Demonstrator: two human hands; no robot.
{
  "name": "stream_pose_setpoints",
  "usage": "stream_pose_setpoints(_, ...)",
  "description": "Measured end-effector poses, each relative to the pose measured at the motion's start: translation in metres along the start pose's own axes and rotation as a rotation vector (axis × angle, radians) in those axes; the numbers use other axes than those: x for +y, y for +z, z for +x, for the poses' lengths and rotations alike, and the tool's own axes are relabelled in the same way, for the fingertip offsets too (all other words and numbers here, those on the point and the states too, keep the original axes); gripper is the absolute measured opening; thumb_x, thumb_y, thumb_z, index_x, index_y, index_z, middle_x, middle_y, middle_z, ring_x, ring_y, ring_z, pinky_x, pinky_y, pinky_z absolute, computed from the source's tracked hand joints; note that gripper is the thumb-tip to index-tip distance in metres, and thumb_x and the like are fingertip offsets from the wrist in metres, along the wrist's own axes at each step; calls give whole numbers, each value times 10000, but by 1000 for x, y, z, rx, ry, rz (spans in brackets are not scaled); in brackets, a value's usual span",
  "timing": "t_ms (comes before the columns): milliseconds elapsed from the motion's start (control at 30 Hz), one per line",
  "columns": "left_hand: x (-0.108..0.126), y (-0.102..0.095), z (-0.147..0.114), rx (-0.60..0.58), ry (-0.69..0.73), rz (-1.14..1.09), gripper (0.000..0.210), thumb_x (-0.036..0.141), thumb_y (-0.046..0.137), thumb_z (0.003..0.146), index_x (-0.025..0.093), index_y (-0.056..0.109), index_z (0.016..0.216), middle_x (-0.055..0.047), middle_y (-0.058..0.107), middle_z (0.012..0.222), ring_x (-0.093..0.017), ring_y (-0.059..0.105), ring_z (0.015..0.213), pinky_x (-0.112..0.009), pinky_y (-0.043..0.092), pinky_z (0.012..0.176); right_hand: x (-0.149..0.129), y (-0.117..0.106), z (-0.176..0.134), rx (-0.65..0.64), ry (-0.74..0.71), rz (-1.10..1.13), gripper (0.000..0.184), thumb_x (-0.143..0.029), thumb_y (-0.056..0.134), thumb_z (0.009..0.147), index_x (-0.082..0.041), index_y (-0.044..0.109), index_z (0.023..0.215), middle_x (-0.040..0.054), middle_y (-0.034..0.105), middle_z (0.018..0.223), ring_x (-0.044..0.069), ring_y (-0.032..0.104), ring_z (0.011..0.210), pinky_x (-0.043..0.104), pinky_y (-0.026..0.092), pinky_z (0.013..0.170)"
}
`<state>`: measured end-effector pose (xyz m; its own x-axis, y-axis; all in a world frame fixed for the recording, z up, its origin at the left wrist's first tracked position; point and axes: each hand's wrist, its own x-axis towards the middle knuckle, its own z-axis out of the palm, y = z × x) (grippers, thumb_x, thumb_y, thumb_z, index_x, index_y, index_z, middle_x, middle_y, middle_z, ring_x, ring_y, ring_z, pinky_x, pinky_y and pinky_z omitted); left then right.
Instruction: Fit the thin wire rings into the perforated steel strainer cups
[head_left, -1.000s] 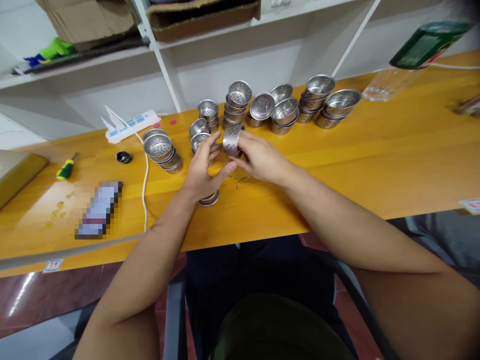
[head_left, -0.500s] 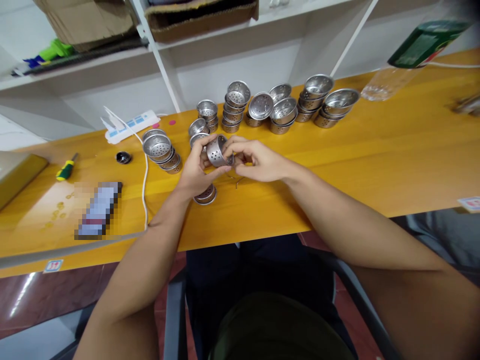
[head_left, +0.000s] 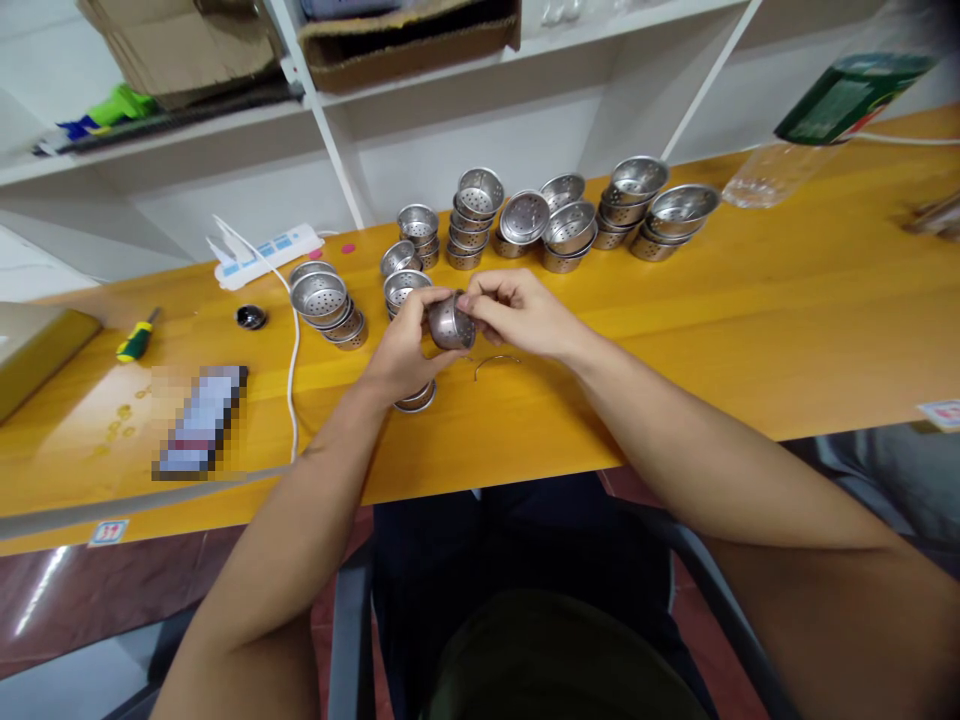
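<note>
A small perforated metal strainer basket (head_left: pixel 448 325) is held tilted above the table. My left hand (head_left: pixel 405 352) wraps round its left side, thumb below and fingers on top. The fingers of my right hand (head_left: pixel 521 312) are closed in a pinch at its upper right edge; whether something small is between them I cannot tell. A thin curved wire (head_left: pixel 496 359) lies on the table just under my right hand. Another strainer basket (head_left: pixel 417 398) is partly hidden below my left wrist, and a stack of baskets (head_left: pixel 405 287) stands right behind my left hand.
More stacked strainer baskets (head_left: pixel 469 225) line the back of the yellow table (head_left: pixel 675 340). On the left are a basket stack (head_left: pixel 322 300), white cable, power strip (head_left: pixel 270 255), small black round part (head_left: pixel 250 317), screwdriver (head_left: pixel 137 338) and phone (head_left: pixel 201 420). A plastic bottle (head_left: pixel 832 110) stands back right.
The held basket has been turned, so its smooth, rounded side now shows, and it sits slightly lower and to the right. My right fingers moved from its opening to its upper edge, uncovering more wire.
</note>
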<state>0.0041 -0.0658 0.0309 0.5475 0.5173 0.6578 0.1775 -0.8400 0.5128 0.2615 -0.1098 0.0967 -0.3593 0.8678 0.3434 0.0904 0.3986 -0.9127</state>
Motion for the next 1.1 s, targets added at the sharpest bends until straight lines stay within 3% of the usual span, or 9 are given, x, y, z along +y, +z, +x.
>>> stream_pose_setpoints(167,-5,-4,0,47,13,78,841,528,1073,1068,339,578,1721,-167,762,1704,-377,809,1643,-572,737,1345,4,0,3,-5,28,24,731,-847,918,1084,-255,643,755,-25,605,661,151,507,651,329,342,653)
stream_pose_setpoints(500,-4,4,5,100,4,78,848,751,961,1111,349,526,1718,-191,698,1750,-423,739,1736,-668,688,1418,-1,4,4,90,-6,104,819,-880,1053,969,-254,596,706,-45,508,663,141,387,680,337,290,670)
stream_pose_setpoints(667,-11,-8,4,279,-60,117,1062,929,957,1021,360,480,1780,-183,623,1759,-489,643,1785,-743,574,1503,-7,-5,5,104,-87,341,857,-1006,1009,924,-294,550,794,-23,512,772,179,451,685,362,435,646)
stream_pose_setpoints(800,-18,-20,5,407,-76,176,1009,926,942,1021,360,556,1761,-175,606,1730,-522,561,1796,-807,480,1558,-1,-23,7,183,-96,227,853,-1095,841,986,-316,533,822,0,543,790,188,407,648,397,439,591)
stream_pose_setpoints(900,-29,-22,3,467,-92,185,995,936,906,1040,344,561,1761,-172,634,1708,-493,619,1731,-793,470,1568,13,-38,7,172,-114,-133,704,-897,924,1042,-296,640,813,12,607,759,197,455,676,384,399,633)
stream_pose_setpoints(1000,-44,-21,0,473,-163,173,1070,985,900,1012,322,548,1774,-188,645,1761,-484,638,1733,-783,442,1590,29,-49,6,-31,-35,-518,341,-447,998,1003,-262,764,839,38,754,813,217,601,740,399,446,726)
stream_pose_setpoints(1100,-57,-18,-2,445,-237,159,1131,1017,931,964,283,582,1751,-217,668,1787,-491,658,1738,-778,431,1596,44,-52,5,-129,98,-676,135,-288,971,979,-249,843,960,84,888,972,268,747,847,424,525,806)
